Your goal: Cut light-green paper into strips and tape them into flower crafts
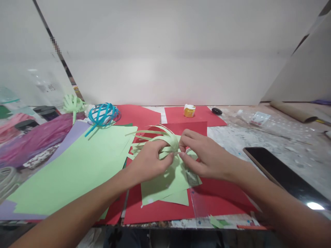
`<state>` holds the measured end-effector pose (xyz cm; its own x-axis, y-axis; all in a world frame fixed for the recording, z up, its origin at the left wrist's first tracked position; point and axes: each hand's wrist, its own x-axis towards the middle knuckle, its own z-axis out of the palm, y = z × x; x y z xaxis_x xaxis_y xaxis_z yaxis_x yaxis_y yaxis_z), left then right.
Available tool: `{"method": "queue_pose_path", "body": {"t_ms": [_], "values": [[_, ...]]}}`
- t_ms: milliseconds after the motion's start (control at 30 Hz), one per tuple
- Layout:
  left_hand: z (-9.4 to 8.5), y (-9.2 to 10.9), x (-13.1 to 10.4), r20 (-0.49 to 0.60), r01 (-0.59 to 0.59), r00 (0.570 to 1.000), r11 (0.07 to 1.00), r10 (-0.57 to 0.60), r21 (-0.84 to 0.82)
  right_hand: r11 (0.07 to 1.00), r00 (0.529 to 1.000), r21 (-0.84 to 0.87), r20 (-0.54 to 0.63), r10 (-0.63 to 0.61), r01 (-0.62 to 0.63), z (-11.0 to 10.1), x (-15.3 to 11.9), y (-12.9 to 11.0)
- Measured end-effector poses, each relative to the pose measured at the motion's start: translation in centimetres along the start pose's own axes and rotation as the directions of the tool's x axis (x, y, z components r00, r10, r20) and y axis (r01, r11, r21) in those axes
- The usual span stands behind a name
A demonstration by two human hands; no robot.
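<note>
Light green paper strips [170, 139], joined at one end and fanning out to the left, are in my hands above the middle of the table. My left hand [152, 158] is closed around the strips, thumb and fingers near the gathered end. At that same end, my right hand [198, 150] pinches with thumb and fingertips; the exact bit between them is too small to make out. Under both hands lie cut pieces of light green paper [165, 187] on red sheets [160, 212]. Part of a clear ruler or tape is half hidden by my right hand.
Large light green sheets [72, 168] lie at left. Behind them stand a blue paper-strip ball [103, 115] and a green paper piece [73, 103]. A small yellow jar [189, 111] and black oval object [216, 111] sit at the back. A phone [284, 172] and plastic bottle [256, 119] are right.
</note>
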<state>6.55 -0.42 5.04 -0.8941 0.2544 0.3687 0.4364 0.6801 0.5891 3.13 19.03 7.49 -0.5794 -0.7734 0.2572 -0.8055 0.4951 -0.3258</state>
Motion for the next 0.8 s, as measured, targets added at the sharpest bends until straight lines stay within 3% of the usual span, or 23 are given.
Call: {"method": "queue_pose_path", "body": {"t_ms": [167, 367, 500, 567, 700, 800], "values": [[0.3, 0.1, -0.1, 0.027, -0.033, 0.999, 0.998, 0.031, 0.055, 0.999, 1.0, -0.032, 0.017, 0.002, -0.001, -0.2, -0.1, -0.1], [-2.4, -1.9, 1.2, -0.013, 0.198, 0.98, 0.979, -0.199, -0.055, 0.99, 0.99, 0.118, -0.107, 0.094, -0.081, 0.7, 0.2, 1.8], [-5.1, -4.8, 2.4, -0.121, 0.309, 0.944, 0.951, -0.306, 0.008, 0.973, 0.984, 0.154, 0.003, 0.177, -0.175, 1.8, 0.3, 3.3], [-6.3, -6.3, 2.9, -0.165, 0.342, 0.924, 0.939, -0.345, -0.047, 0.966, 0.979, 0.17, 0.097, 0.179, -0.194, 2.4, 0.3, 3.6], [-8.6, -8.5, 3.6, -0.113, 0.449, 0.88, 0.885, -0.462, -0.123, 0.963, 0.966, 0.198, 0.219, 0.138, -0.182, 3.5, 0.5, 3.5], [-10.5, -8.9, 3.8, -0.046, 0.564, 0.826, 0.824, -0.562, 0.05, 0.963, 0.973, 0.222, 0.205, 0.105, -0.151, 4.3, 0.7, 3.5]]}}
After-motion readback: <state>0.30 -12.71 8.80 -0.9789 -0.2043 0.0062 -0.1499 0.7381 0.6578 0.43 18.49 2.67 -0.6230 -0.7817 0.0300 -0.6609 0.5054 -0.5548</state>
